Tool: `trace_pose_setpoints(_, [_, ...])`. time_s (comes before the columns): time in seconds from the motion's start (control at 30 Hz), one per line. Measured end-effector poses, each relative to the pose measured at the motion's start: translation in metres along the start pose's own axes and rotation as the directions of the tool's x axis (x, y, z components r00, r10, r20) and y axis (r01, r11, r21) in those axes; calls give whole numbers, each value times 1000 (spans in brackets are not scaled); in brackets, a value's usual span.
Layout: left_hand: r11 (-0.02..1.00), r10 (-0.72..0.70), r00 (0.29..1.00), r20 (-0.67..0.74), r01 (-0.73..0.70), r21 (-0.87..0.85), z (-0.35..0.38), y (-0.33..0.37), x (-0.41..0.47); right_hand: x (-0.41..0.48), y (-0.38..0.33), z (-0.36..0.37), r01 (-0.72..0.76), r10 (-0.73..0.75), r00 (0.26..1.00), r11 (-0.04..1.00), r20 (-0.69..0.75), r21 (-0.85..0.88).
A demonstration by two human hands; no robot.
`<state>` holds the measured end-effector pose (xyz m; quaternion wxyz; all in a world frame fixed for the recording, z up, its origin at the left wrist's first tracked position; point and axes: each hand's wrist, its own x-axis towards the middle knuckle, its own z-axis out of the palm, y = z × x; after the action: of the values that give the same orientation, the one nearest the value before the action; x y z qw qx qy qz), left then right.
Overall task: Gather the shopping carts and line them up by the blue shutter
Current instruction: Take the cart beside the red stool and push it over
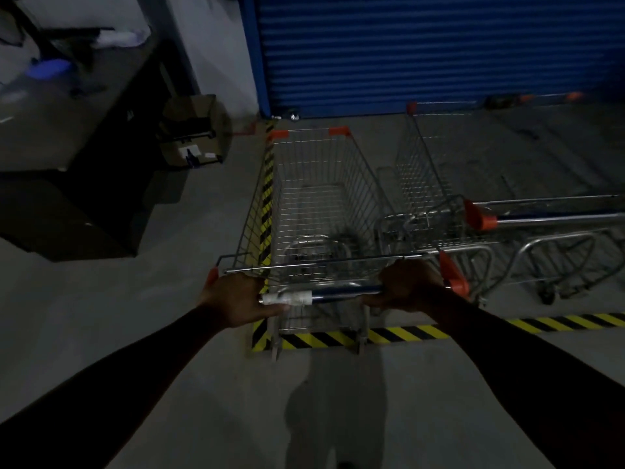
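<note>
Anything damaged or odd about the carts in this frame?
One thing: the shopping cart gripped by the left hand and right hand has a white wrap round the left end of its blue handle, which looks like a taped repair. The handle of the neighbouring cart shows none.

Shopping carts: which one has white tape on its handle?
The left cart, which the left hand and right hand hold: white tape wraps its blue handle. The right cart shows none.
</note>
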<state>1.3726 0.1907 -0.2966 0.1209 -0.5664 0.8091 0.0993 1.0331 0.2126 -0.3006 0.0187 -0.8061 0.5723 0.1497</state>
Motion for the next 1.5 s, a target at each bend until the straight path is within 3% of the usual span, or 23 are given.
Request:
trace_pose_setpoints(0.23, [999, 13, 999, 51, -15, 34, -18, -4, 55, 40, 35, -1, 31, -32, 998, 999, -49, -5])
trace_pose_setpoints(0.37, [999, 42, 998, 44, -43, 13, -19, -10, 76, 51, 45, 6, -36, 41, 998, 995, -51, 97])
trace_pose_setpoints(0.53, [998, 67, 997, 39, -67, 4, -20, -15, 92, 49, 43, 17, -61, 83, 973, 993, -216, 104])
trace_pose_setpoints(0.7, [996, 88, 996, 9, -88, -1, -22, -12, 99, 36, 23, 27, -252, 273, 886, 962, -374, 104])
trace_pose_setpoints(0.87, [990, 127, 988, -91, -120, 78, -21, -12, 103, 23, -15, 32, -478, 531, 816, 842, -228, 252])
trace_pose_setpoints(0.97, [982, 180, 976, -125, -169, 88, -23, -16, 102, 18, -33, 25, -553, 615, 784, 753, -84, 357])
trace_pose_setpoints(1.2, [935, 337, 902, -271, -355, -19, -29, -17, 94, -7, -40, 12, -530, 553, 832, 771, 42, 353])
trace_pose_setpoints(1.3, [867, 436, 805, -402, -495, -50, -23, -19, 100, -22, -47, 10, -509, 541, 838, 735, 64, 448])
trace_pose_setpoints(1.4, [841, 487, 804, -341, -537, -67, -12, -25, 116, -35, -51, 9, -500, 541, 837, 703, 77, 506])
trace_pose_setpoints(1.5, [736, 664, 681, -309, -668, 110, 2, -14, 128, -51, -53, 6, -496, 570, 819, 645, 66, 582])
